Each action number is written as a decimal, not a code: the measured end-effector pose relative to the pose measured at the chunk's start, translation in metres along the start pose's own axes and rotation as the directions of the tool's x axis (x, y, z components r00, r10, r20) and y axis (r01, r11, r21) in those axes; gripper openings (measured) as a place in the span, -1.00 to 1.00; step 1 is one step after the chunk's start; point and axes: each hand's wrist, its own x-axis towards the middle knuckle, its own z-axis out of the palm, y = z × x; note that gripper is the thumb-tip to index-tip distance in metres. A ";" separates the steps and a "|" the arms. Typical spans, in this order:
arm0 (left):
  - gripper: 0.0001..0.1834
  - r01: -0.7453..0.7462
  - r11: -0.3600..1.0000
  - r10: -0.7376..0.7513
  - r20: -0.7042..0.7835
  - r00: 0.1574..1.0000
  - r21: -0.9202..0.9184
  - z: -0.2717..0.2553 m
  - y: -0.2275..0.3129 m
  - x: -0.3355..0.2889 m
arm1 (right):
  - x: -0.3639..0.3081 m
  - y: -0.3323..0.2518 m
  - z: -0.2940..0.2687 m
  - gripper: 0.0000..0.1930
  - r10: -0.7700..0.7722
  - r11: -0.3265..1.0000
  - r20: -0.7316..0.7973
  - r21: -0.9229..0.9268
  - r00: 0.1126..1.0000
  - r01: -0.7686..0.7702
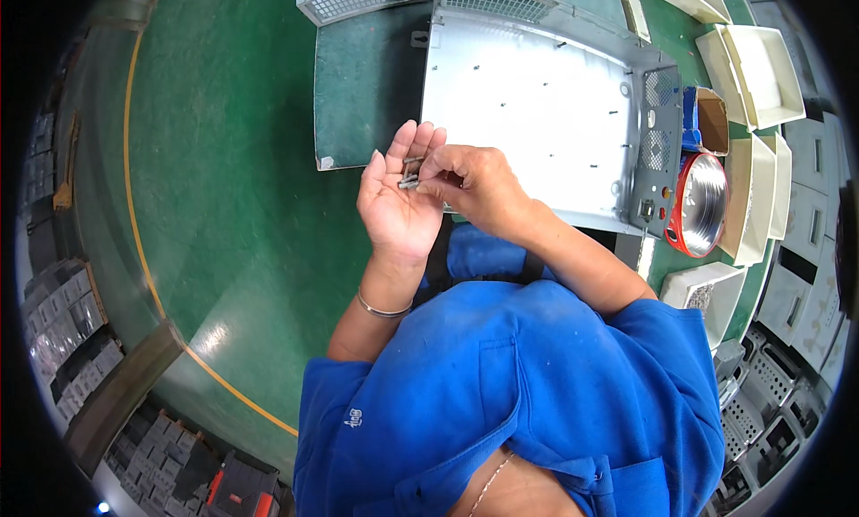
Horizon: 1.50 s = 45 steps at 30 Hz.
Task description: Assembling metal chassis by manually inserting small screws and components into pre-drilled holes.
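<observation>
My left hand (pixel 398 215) is turned palm up with its fingers lightly cupped, and several small grey cylindrical metal pins (pixel 409 182) lie in it. Over that palm, my right hand (pixel 483 184) has thumb and fingertips pinched together at the pins; whether one is gripped is partly hidden by the fingers. Just beyond both hands lies an open sheet-metal case (pixel 514 137), its bright flat base dotted with small upright studs. Its right side wall (pixel 658 132) has mesh vents and cut-outs.
A dark green board (pixel 358 97) juts out left of the case. Along the right stand a red-rimmed round metal bowl (pixel 700 204), a blue cardboard box (pixel 713 122) and several cream bins (pixel 752 199). A smaller bin (pixel 702 293) with small parts stands near my right elbow.
</observation>
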 end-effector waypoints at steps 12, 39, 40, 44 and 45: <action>-0.55 -0.028 1.000 0.028 -0.028 0.999 -0.008 0.000 -0.002 0.008 | -0.001 0.003 -0.012 -0.89 0.014 0.858 -0.008 0.514 1.000 -0.008; -0.62 -0.054 0.991 0.048 -0.052 0.997 -0.120 -0.022 0.028 0.007 | -0.020 0.062 -0.019 -0.96 0.383 0.814 0.476 0.230 0.791 -0.533; -0.62 -0.054 0.991 0.048 -0.053 0.997 -0.123 -0.023 0.028 0.007 | -0.020 0.062 -0.019 -0.96 0.398 0.807 0.468 0.231 0.789 -0.544; -0.63 -0.037 0.991 0.031 -0.042 0.999 -0.132 -0.023 0.028 0.007 | -0.021 0.064 -0.019 -0.95 0.438 0.774 0.454 0.247 0.775 -0.583; -0.63 -0.033 0.990 0.029 -0.034 0.999 -0.136 -0.022 0.027 0.007 | -0.021 0.063 -0.019 -0.95 0.444 0.765 0.456 0.255 0.771 -0.591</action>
